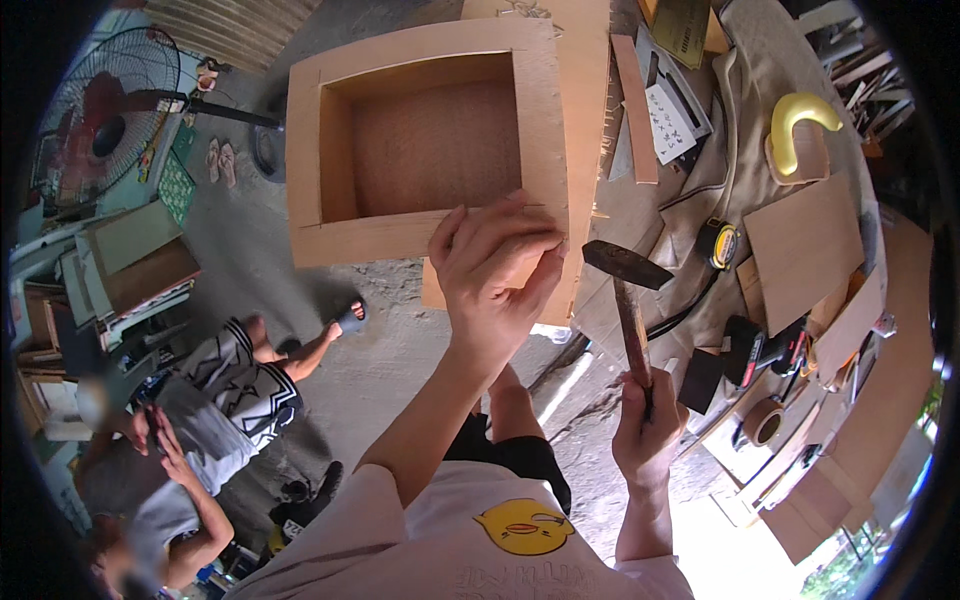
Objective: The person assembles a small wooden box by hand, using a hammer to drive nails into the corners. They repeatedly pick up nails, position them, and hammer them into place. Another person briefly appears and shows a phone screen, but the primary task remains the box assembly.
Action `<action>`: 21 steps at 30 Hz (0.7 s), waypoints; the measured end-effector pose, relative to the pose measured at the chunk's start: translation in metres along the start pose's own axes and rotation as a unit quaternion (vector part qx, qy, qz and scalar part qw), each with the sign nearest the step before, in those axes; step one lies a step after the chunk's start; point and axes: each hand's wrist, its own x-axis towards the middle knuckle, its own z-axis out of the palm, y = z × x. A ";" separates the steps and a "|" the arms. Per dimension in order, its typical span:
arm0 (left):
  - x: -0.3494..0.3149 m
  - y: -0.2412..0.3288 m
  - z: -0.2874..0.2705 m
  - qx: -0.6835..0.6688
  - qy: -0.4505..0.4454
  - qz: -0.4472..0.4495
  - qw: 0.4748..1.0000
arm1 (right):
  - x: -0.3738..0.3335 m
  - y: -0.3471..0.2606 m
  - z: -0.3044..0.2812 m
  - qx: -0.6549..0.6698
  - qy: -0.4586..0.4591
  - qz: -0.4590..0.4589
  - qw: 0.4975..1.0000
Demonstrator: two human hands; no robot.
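Observation:
A shallow wooden box (300,150) with a wide, flat frame and a recessed brown panel lies at the upper middle. My left hand (495,270) rests on its near right corner. Thumb and forefinger are pinched together at the box's right edge; whatever is between them is too small to make out. My right hand (645,425) is wrapped round the lower wooden handle of a hammer (632,325). The dark hammer head is just right of the pinched fingertips, apart from the box.
Right of the box, a cloth-covered surface (740,140) carries a tape measure (718,243), a yellow curved object (790,130), a cordless drill (742,350), a tape roll (763,421) and wood sheets (805,250). A fan (110,120) stands far left. Another person (210,410) sits lower left.

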 end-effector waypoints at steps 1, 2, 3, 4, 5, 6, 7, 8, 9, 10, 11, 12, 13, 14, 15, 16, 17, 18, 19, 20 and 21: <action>0.001 -0.001 0.001 -0.005 0.004 0.000 1.000 | 0.001 -0.007 -0.006 -0.027 -0.013 0.010 0.999; -0.001 -0.002 0.001 -0.009 0.007 0.000 1.000 | 0.001 -0.011 -0.008 -0.029 0.002 -0.004 1.000; -0.002 -0.002 0.002 -0.012 0.010 0.000 1.000 | 0.001 -0.014 -0.010 -0.030 0.016 -0.018 0.999; -0.002 -0.003 0.003 -0.017 0.017 0.000 1.000 | 0.001 -0.018 -0.012 -0.031 0.030 -0.031 0.999; -0.003 -0.004 0.005 -0.020 0.021 0.001 1.000 | 0.002 -0.023 -0.016 -0.046 0.035 -0.038 0.998; -0.005 -0.005 0.006 -0.024 0.026 0.001 0.999 | 0.004 -0.031 -0.019 -0.042 0.033 -0.038 0.998; -0.006 -0.005 0.005 -0.023 0.026 -0.003 0.999 | 0.003 -0.031 -0.019 -0.049 0.039 -0.052 0.997; -0.005 -0.004 0.005 -0.024 0.025 -0.005 0.999 | 0.002 -0.030 -0.020 -0.056 0.048 -0.066 0.995; -0.005 -0.004 0.005 -0.024 0.024 -0.008 0.999 | 0.002 -0.030 -0.019 -0.060 0.052 -0.074 0.994; -0.005 -0.004 0.005 -0.024 0.025 -0.008 0.999 | 0.002 -0.030 -0.017 -0.064 0.057 -0.081 0.993; -0.005 -0.004 0.006 -0.023 0.027 -0.007 0.999 | 0.002 -0.030 -0.014 -0.066 0.062 -0.089 0.992; -0.005 -0.004 0.006 -0.023 0.028 -0.006 0.999 | 0.003 -0.029 -0.012 -0.082 0.048 -0.073 0.993; -0.005 -0.004 0.006 -0.026 0.025 -0.007 0.999 | 0.004 -0.027 -0.010 -0.098 0.034 -0.057 0.993; -0.004 -0.004 0.005 -0.027 0.022 -0.006 0.999 | 0.007 -0.026 -0.007 -0.111 0.019 -0.043 0.993; -0.004 -0.005 0.004 -0.027 0.018 -0.005 0.999 | 0.013 -0.028 -0.005 -0.116 0.005 -0.049 0.992; -0.004 -0.005 0.003 -0.031 0.022 -0.006 0.999 | 0.013 -0.031 -0.007 -0.115 0.019 -0.050 0.992; -0.004 -0.004 0.004 -0.037 0.026 -0.009 0.999 | 0.013 -0.036 -0.012 -0.116 0.033 -0.048 0.992; -0.004 -0.004 0.005 -0.044 0.029 -0.013 0.999 | 0.012 -0.039 -0.014 -0.117 0.047 -0.047 0.991; -0.004 -0.004 0.004 -0.042 0.030 -0.012 0.999 | 0.005 -0.036 -0.014 -0.093 0.080 -0.034 0.992; -0.004 -0.004 0.004 -0.041 0.029 -0.009 0.999 | 0.005 -0.035 -0.013 -0.101 0.069 -0.041 0.992; -0.003 -0.004 0.004 -0.040 0.029 -0.006 0.999 | 0.006 -0.034 -0.011 -0.108 0.058 -0.049 0.991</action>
